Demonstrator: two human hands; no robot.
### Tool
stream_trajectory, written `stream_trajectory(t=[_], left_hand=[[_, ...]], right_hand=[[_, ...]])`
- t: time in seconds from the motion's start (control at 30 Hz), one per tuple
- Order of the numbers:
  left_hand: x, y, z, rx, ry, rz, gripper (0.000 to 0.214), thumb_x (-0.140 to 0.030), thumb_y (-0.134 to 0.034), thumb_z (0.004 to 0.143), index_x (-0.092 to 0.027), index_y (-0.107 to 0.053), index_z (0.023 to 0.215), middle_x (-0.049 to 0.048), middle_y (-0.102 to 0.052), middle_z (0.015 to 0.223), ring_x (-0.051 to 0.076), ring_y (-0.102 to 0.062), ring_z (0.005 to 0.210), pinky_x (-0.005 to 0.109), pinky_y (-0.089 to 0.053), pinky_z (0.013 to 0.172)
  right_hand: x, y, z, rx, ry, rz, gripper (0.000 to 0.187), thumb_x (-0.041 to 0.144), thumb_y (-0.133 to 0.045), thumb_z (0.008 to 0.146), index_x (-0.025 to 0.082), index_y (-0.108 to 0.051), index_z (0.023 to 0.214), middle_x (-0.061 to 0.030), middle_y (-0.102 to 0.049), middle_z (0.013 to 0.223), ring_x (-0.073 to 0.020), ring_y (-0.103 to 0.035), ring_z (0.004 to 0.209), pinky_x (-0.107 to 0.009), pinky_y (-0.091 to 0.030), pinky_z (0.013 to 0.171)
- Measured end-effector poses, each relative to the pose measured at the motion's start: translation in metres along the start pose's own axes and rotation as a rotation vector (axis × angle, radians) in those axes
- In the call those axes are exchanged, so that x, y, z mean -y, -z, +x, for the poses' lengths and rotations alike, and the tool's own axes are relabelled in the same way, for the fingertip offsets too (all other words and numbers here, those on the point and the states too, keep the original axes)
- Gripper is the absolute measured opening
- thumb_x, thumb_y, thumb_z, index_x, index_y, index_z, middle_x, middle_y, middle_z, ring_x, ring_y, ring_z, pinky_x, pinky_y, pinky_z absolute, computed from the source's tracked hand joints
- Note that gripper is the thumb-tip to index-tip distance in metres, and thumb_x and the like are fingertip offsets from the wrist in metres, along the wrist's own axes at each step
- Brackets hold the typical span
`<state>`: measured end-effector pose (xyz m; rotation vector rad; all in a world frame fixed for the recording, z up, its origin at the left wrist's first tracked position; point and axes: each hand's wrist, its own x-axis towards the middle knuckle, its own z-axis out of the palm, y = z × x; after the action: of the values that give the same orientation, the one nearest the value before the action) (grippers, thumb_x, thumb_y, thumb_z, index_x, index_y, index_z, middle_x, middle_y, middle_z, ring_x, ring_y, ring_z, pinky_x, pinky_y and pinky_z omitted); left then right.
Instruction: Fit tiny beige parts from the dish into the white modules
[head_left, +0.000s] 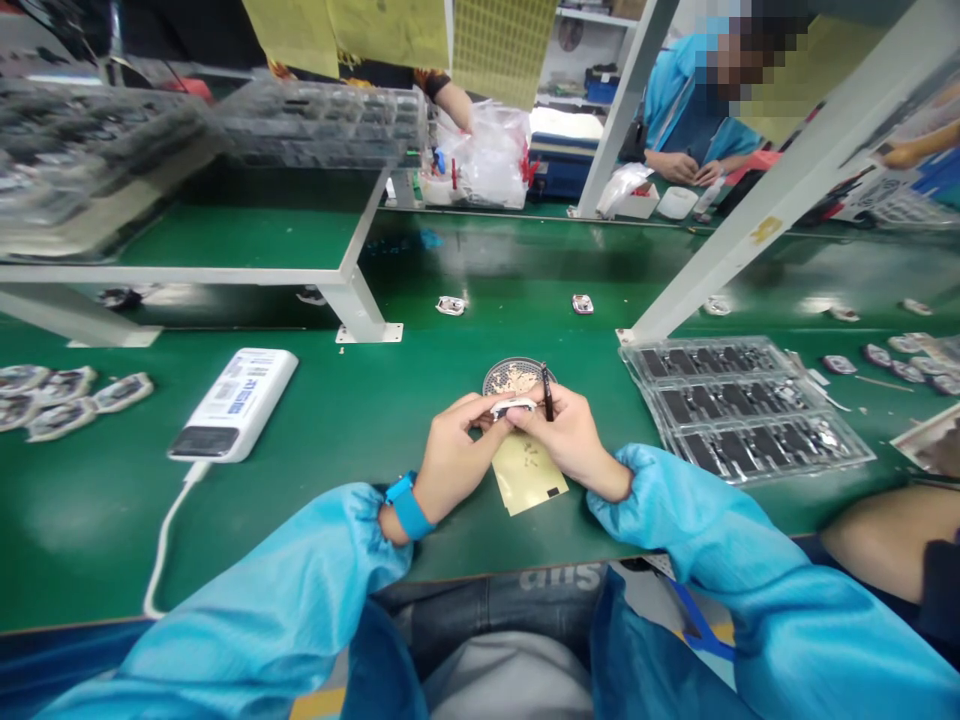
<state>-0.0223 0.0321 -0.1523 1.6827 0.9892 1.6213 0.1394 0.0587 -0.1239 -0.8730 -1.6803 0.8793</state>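
**Two hands pinching a small white piece over a green workbench**

The left hand [454,450] and right hand [559,435] met at the middle of a green workbench [75,520]. Fingers of both closed on a small white curved piece [514,406], though they hid much of it, so its exact shape was hard to tell. The right hand also gripped a slim black tool [547,392], upright between its fingers. Just beyond the hands sat a round dish [510,377] of tiny specks, and beneath them lay a gold sheet [527,472] dotted with small dark bits.

On the right, clear plastic trays [742,405] held rows of dark pieces, with a few lighter ones near their far right corner. On the left lay a heap of silvery parts [64,400] beside a white power bank [232,405]. More single parts [450,305] dotted the bench's far side. A co-worker [679,110] in blue worked beyond it.
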Motion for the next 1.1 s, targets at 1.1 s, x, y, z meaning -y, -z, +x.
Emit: stream_trajectory(t=[1.1], left_hand=[[0.003, 0.003, 0.003, -0.032, -0.155, 0.233, 0.028, -0.015, -0.062, 0.088, -0.020, -0.075, 0.112, 0.0010, -0.060, 0.084, 0.012, -0.054, 0.073, 0.024, -0.046, 0.069]], right_hand=[[0.005, 0.034, 0.016, 0.199, 0.659, -0.532, 0.014, 0.025, -0.070, 0.092, 0.025, -0.073, 0.106, -0.0049, -0.065, 0.096, -0.0165, -0.065, 0.088, -0.030, -0.055, 0.075]])
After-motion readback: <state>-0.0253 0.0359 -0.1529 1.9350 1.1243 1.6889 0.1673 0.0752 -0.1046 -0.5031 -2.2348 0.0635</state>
